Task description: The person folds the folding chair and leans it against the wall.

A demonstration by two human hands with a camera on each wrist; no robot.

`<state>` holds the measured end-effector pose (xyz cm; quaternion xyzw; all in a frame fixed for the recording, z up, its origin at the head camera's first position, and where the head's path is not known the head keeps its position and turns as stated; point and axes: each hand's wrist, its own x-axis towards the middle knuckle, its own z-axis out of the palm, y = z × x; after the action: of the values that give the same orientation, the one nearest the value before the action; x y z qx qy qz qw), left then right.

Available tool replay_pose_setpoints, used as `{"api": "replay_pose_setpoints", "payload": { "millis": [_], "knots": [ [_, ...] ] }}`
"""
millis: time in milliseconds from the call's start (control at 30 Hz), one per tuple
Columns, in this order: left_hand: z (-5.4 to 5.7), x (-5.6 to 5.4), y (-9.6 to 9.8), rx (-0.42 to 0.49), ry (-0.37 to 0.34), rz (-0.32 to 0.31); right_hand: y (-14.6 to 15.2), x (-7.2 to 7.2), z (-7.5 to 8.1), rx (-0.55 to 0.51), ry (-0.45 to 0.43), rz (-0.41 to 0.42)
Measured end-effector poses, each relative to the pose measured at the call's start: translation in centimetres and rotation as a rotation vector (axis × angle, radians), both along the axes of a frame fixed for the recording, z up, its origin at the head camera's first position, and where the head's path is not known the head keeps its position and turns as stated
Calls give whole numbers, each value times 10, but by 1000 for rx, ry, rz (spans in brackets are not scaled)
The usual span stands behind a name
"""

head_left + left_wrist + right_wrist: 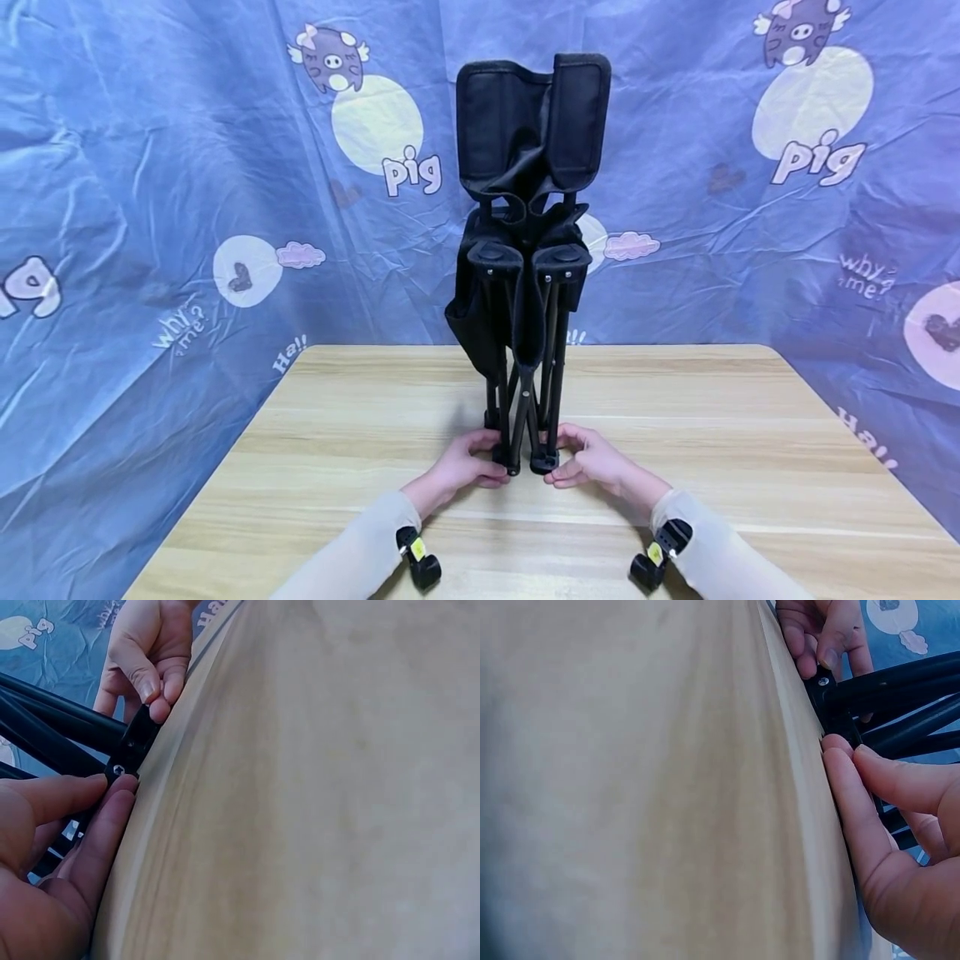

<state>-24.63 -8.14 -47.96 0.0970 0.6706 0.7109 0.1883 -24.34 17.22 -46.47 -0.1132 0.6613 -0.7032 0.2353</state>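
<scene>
A black folding chair [497, 125] stands upright and collapsed at the middle of the wooden table [330, 467]. Its fabric panels are bunched above the thin dark legs. My left hand [456, 468] pinches the chair's foot on the left side, down at the tabletop. On the other side, the right hand [598, 463] grips the matching foot between thumb and fingers. In the left wrist view, a black plastic foot [129, 746] with a screw lies between both hands. The right wrist view shows the right thumb and fingers [855, 802] pressed close to the leg ends.
A blue cloth [187, 150] printed with pigs and lettering hangs behind and along both sides of the table. A small black camera is strapped to each wrist, over light sleeves [352, 546].
</scene>
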Motion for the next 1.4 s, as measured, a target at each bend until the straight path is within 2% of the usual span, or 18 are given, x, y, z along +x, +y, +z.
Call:
{"api": "replay_pose_setpoints", "payload": {
  "millis": [333,600,867,1400],
  "knots": [
    [-4,-12,1,-15,16,-12,2,-9,-1,-4,-11,-10],
    [0,-20,2,0,4,-14,3,-16,2,6,0,-19],
    [0,-28,4,21,-12,0,2,-23,0,1,0,-38],
    [-1,-43,8,-5,-25,24,1,-38,-3,-5,-10,-73]
  ]
}}
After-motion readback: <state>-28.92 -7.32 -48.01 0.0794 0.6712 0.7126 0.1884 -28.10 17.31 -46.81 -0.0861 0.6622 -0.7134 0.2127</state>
